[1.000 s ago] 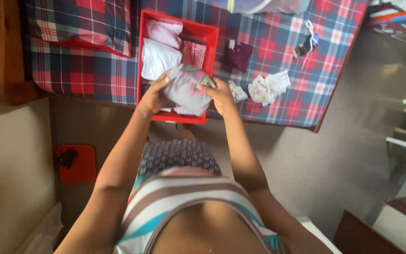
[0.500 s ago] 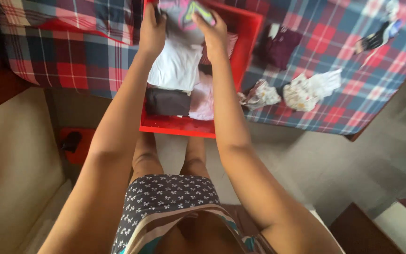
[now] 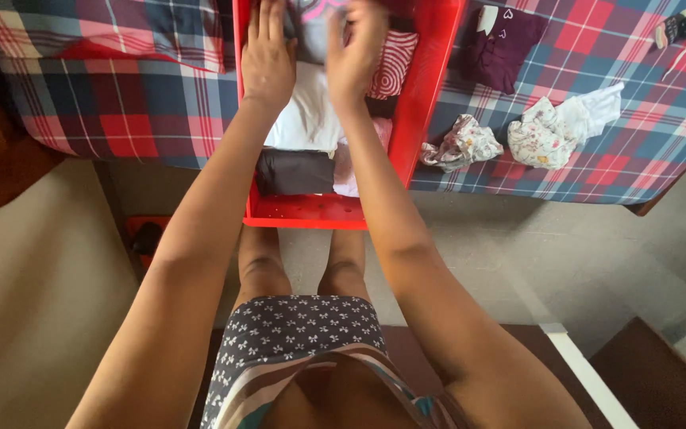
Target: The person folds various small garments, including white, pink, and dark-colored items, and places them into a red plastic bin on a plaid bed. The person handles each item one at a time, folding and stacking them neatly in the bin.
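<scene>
Plaid bed [image 3: 121, 111] carries red tray [image 3: 430, 87]. Your left hand [image 3: 267, 56] lies flat, fingers spread, right hand [image 3: 355, 52] curled, both pressing grey folded garment [image 3: 311, 24] into tray's far end. Keep fold tight, seat it snug beside striped cloth [image 3: 395, 63]

A bed [image 3: 121, 111] with a plaid cover is carrying a red tray [image 3: 430, 87], a maroon garment [image 3: 510, 40] and two crumpled floral cloths [image 3: 464, 141].
</scene>
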